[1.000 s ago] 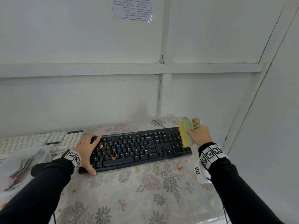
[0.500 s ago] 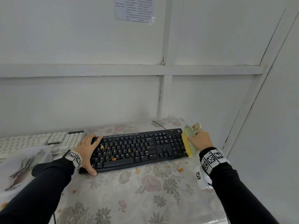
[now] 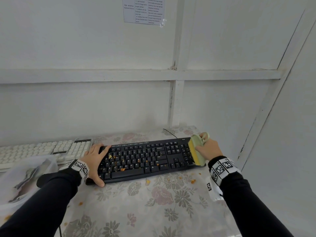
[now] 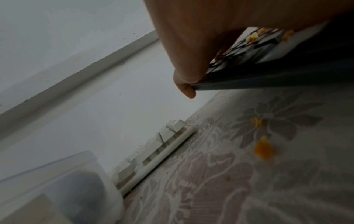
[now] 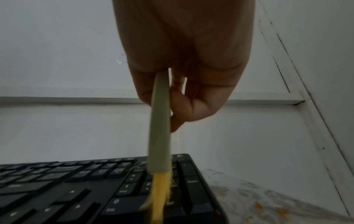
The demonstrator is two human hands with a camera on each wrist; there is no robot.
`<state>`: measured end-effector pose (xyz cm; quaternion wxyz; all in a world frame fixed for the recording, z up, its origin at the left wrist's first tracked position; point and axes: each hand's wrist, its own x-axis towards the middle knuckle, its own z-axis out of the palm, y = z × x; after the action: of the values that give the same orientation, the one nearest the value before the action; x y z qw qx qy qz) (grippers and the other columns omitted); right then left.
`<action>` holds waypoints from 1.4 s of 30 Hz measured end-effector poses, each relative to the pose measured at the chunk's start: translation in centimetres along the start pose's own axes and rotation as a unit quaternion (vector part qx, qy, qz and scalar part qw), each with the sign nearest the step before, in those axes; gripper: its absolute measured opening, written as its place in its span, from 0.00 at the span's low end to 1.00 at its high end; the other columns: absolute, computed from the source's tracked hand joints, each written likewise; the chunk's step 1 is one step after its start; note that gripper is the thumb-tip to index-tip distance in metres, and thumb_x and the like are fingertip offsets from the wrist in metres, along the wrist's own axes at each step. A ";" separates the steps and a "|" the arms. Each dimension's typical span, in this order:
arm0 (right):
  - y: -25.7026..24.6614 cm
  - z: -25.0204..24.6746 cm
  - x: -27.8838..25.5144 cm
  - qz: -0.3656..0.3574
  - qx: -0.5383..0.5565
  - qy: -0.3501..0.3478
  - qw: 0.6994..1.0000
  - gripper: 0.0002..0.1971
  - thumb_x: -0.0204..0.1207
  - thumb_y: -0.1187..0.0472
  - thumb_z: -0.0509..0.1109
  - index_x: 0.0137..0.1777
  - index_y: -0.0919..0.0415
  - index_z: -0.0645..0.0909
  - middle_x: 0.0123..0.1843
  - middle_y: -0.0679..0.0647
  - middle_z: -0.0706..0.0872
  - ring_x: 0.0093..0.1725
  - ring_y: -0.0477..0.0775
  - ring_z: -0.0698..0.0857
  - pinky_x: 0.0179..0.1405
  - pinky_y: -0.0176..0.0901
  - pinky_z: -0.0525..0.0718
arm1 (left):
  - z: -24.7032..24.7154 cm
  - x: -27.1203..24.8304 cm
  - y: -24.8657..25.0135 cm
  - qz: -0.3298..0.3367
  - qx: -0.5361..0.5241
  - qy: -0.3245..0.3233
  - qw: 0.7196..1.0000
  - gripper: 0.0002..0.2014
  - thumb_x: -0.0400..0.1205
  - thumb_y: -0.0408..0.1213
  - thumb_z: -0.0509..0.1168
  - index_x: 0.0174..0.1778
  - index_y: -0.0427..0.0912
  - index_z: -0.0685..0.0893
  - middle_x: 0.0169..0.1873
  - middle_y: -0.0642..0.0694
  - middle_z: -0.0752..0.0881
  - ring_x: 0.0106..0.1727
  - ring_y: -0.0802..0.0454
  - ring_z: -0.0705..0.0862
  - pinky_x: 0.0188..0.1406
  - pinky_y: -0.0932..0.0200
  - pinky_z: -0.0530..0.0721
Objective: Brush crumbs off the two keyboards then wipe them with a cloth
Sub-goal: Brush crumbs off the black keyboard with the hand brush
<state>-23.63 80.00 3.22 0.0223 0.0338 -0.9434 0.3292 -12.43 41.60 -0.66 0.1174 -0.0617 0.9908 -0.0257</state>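
A black keyboard point(image 3: 147, 159) lies on the flowered tablecloth, with orange crumbs point(image 3: 122, 169) scattered over its left and middle keys. My left hand point(image 3: 93, 159) grips its left end, fingers over the top keys and thumb at the front corner; in the left wrist view a fingertip point(image 4: 186, 91) hooks over the keyboard's edge point(image 4: 268, 75). My right hand point(image 3: 207, 149) grips a green brush point(image 3: 196, 151) whose yellow bristles point(image 5: 160, 197) rest on the numeric pad at the right end. A white keyboard point(image 3: 42, 149) lies to the left, against the wall.
A clear plastic container point(image 3: 25, 177) holding something grey stands at the front left, beside the white keyboard point(image 4: 162, 144). Loose crumbs point(image 3: 193, 181) lie on the cloth in front of the black keyboard. White walls close in behind and to the right. A cable point(image 3: 169, 131) runs from the keyboard's back.
The brush has swept from the black keyboard's back right corner down over the numeric pad towards the front edge. My left hand has stayed on the left end.
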 end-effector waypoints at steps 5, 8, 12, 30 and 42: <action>0.0 -1.3 0.1 0.022 -0.011 -0.001 1.000 0.08 0.78 0.59 0.63 0.41 0.62 0.70 0.35 0.55 0.75 0.32 0.48 0.74 0.27 0.36 0.69 | 0.0 0.0 -0.1 0.003 0.000 0.000 1.000 0.74 0.54 0.62 0.80 0.81 0.46 0.32 0.79 0.39 0.42 0.82 0.40 0.42 0.80 0.45 0.52; -1.0 -1.7 0.4 -0.019 0.052 0.066 0.996 0.05 0.80 0.59 0.61 0.49 0.60 0.71 0.38 0.56 0.78 0.38 0.57 0.79 0.39 0.39 0.75 | 0.1 0.1 -0.2 0.006 -0.001 0.001 1.000 0.74 0.53 0.62 0.80 0.81 0.45 0.32 0.79 0.39 0.42 0.82 0.40 0.42 0.80 0.45 0.52; -2.3 -0.5 0.5 -0.072 0.058 0.009 0.996 0.14 0.75 0.69 0.64 0.61 0.63 0.74 0.46 0.61 0.83 0.41 0.59 0.83 0.36 0.40 0.82 | 0.1 0.2 -0.3 0.007 -0.007 0.003 1.000 0.74 0.52 0.63 0.79 0.82 0.46 0.34 0.79 0.39 0.41 0.82 0.40 0.42 0.81 0.45 0.51; -5.5 1.7 -0.2 -0.074 0.026 -0.058 0.995 0.08 0.77 0.65 0.63 0.54 0.65 0.77 0.39 0.57 0.79 0.38 0.55 0.79 0.36 0.41 0.78 | 0.0 0.0 -0.1 0.001 -0.004 0.002 1.000 0.74 0.53 0.62 0.80 0.82 0.46 0.33 0.79 0.40 0.41 0.82 0.40 0.43 0.80 0.46 0.50; -5.3 1.1 -1.0 -0.057 0.012 -0.069 0.996 0.14 0.80 0.62 0.60 0.32 0.59 0.68 0.29 0.52 0.73 0.27 0.48 0.74 0.24 0.32 0.70 | 0.1 0.1 -0.3 0.002 -0.005 -0.002 1.000 0.75 0.51 0.64 0.79 0.81 0.47 0.32 0.79 0.39 0.41 0.82 0.40 0.42 0.81 0.44 0.51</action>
<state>-22.20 75.24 5.58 -0.0244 0.1103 -0.9351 0.3360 -12.49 41.25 -0.75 0.1193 -0.0603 0.9908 -0.0205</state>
